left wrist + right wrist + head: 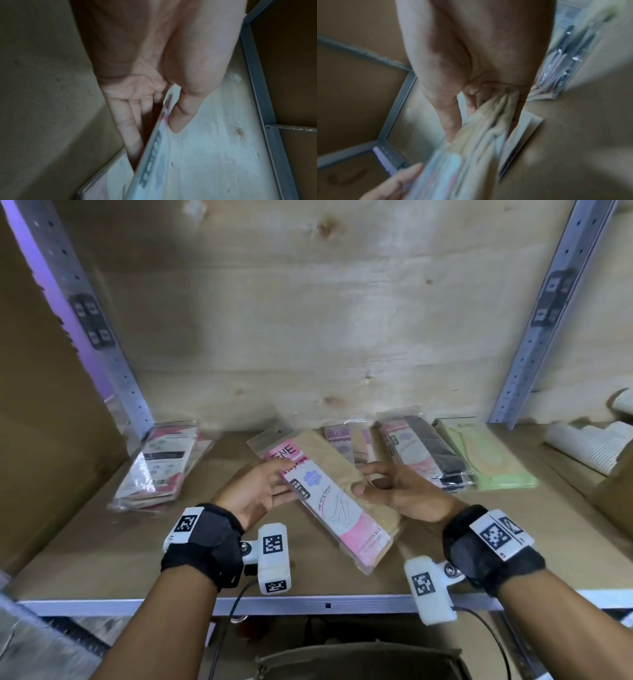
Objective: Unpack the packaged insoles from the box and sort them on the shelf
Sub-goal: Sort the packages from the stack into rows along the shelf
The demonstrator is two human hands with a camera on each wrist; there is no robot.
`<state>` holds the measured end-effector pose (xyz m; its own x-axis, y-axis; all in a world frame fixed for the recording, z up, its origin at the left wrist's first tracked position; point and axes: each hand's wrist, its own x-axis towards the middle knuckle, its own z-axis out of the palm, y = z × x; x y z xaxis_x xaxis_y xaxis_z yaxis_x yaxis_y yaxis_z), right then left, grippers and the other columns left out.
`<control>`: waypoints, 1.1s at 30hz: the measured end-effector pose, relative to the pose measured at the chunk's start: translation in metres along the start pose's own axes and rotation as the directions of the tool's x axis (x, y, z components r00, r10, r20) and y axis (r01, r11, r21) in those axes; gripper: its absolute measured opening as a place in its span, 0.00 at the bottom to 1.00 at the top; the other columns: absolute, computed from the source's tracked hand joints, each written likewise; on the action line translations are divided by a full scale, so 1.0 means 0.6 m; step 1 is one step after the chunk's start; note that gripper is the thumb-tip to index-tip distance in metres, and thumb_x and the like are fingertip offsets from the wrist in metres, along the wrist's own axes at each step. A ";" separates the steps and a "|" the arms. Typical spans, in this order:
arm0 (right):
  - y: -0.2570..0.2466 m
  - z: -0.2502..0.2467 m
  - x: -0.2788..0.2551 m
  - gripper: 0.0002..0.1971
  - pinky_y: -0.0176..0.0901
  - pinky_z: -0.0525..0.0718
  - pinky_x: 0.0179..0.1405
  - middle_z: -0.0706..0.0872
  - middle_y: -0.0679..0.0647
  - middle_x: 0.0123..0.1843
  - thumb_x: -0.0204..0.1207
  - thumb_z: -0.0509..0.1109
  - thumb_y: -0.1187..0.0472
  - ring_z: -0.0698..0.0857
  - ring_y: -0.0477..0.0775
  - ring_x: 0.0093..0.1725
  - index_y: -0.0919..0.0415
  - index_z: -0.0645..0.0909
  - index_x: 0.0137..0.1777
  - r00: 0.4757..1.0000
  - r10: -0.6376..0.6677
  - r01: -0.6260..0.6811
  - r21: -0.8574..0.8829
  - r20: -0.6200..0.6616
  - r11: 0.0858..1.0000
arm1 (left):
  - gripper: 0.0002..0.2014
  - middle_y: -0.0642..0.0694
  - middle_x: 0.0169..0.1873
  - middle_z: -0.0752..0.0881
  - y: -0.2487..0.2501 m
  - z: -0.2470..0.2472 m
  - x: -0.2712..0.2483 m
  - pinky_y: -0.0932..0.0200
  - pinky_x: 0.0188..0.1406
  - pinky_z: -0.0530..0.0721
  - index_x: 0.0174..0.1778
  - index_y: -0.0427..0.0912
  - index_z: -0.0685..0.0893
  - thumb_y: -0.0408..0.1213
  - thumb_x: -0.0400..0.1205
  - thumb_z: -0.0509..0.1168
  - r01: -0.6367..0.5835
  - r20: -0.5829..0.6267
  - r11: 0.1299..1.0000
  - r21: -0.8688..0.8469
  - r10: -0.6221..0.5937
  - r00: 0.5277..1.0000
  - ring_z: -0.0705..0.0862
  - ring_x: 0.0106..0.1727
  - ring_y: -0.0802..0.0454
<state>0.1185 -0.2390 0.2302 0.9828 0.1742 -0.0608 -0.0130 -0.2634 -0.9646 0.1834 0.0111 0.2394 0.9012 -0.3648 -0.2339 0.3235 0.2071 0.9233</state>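
Note:
A clear-wrapped packet (337, 501) with a beige insert and a pink and white label hangs slantwise over the wooden shelf board (102, 549). My left hand (284, 481) grips its upper left edge. The thumb lies on top and the fingers (132, 129) run underneath the packet (154, 148). My right hand (368, 479) pinches the right edge, thumb on the front. In the blurred right wrist view the beige packet (481, 132) runs from my right hand (481, 112) toward the left hand's thumb (397, 181).
A stack of pink and white packets (161, 463) lies at the left. Behind my hands lie a purple-labelled packet (346, 440), a stack of black packets (424, 453) and a green packet (486, 457). White rolled material (589, 440) fills the right bay. A box (359, 659) stands below the shelf edge.

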 end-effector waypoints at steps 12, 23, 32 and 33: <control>0.018 -0.012 -0.004 0.17 0.36 0.85 0.54 0.93 0.55 0.50 0.78 0.75 0.61 0.91 0.50 0.51 0.54 0.83 0.66 0.992 0.006 -0.001 -0.041 0.129 0.999 | 0.06 0.53 0.32 0.92 0.014 -0.031 0.001 0.82 0.20 0.71 0.45 0.45 0.90 0.42 0.82 0.69 -0.160 -0.197 0.739 0.655 0.372 0.907 0.85 0.24 0.69; 0.015 -0.001 -0.001 0.21 0.31 0.85 0.50 0.94 0.51 0.47 0.78 0.74 0.66 0.91 0.45 0.48 0.56 0.81 0.70 0.977 0.002 0.004 -0.027 0.212 1.000 | 0.27 0.48 0.22 0.81 0.019 -0.046 -0.012 0.70 0.23 0.73 0.27 0.46 0.70 0.59 0.87 0.55 -0.084 -0.176 0.547 0.833 0.406 0.897 0.80 0.20 0.60; 0.021 0.020 0.021 0.15 0.50 0.86 0.62 0.91 0.63 0.56 0.77 0.75 0.61 0.89 0.60 0.56 0.65 0.85 0.61 0.975 -0.005 0.013 -0.035 0.223 0.999 | 0.23 0.40 0.31 0.83 0.023 -0.069 -0.016 0.52 0.35 0.77 0.59 0.37 0.83 0.56 0.84 0.65 -0.035 -0.191 0.931 0.363 0.111 0.975 0.82 0.30 0.45; 0.021 0.023 0.024 0.14 0.49 0.86 0.62 0.91 0.63 0.56 0.77 0.75 0.61 0.90 0.59 0.55 0.64 0.85 0.61 0.974 -0.015 0.021 -0.026 0.227 0.999 | 0.23 0.38 0.32 0.81 0.023 -0.072 -0.016 0.51 0.36 0.75 0.61 0.38 0.83 0.56 0.84 0.66 -0.039 -0.179 0.941 0.337 0.104 0.978 0.81 0.31 0.44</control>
<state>0.1299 -0.2267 0.2138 0.9157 0.3885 -0.1029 0.0129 -0.2843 -0.9587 0.1917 0.0568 0.2413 0.9670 -0.1732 -0.1870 0.1722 -0.0972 0.9803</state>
